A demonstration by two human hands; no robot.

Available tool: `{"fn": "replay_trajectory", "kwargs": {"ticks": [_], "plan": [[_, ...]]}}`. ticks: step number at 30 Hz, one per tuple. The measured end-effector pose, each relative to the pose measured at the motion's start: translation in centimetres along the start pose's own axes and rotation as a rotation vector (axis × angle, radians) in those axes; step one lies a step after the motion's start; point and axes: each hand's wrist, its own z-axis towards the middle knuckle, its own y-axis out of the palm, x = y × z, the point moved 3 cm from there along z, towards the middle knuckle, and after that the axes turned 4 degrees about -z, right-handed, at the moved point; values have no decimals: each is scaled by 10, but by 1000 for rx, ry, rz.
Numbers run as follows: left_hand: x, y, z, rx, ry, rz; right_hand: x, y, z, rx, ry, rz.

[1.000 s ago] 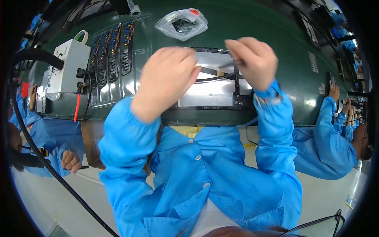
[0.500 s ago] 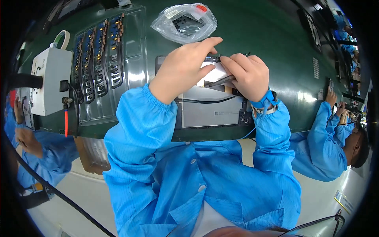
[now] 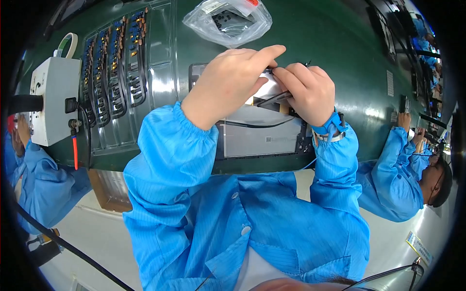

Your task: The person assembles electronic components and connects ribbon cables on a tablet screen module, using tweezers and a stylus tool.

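Observation:
A flat tablet-like device (image 3: 259, 140) with a silver-grey back and dark edges lies on the bench in front of me. A black cable (image 3: 257, 126) runs across its middle. My left hand (image 3: 230, 80) reaches over its far left part, index finger stretched out and thumb apart from it, the fingertips near the far edge. My right hand (image 3: 308, 94) is closed round dark tweezers (image 3: 274, 99), whose tips point left over the device. Its thumb and forefinger press at the far edge, close to my left fingertips. The small part under these fingers is hidden.
Beyond the device lies an open clear plastic bag (image 3: 238, 34) with small black pieces. On the left stands a clear tray (image 3: 162, 82) holding several cable boards (image 3: 116, 65), beside a white box (image 3: 53, 102) and a tape roll (image 3: 73, 46). Co-workers (image 3: 393, 179) sit on both sides.
The view has shifted slightly. My left hand has moved a little right, its index fingertip nearer my right hand. The tweezers stay in my right hand. At the left, a co-worker's arms have moved.

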Motion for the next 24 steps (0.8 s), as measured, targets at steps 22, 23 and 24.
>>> {"fn": "replay_trajectory", "kwargs": {"ticks": [22, 23, 24], "plan": [[37, 5, -8, -199, 227, 702, 91, 13, -4, -380, 670, 557], [37, 5, -8, -197, 226, 713, 94, 18, -4, -373, 662, 561], [36, 7, -8, -210, 219, 663, 96, 24, -7, -277, 580, 616]]}}
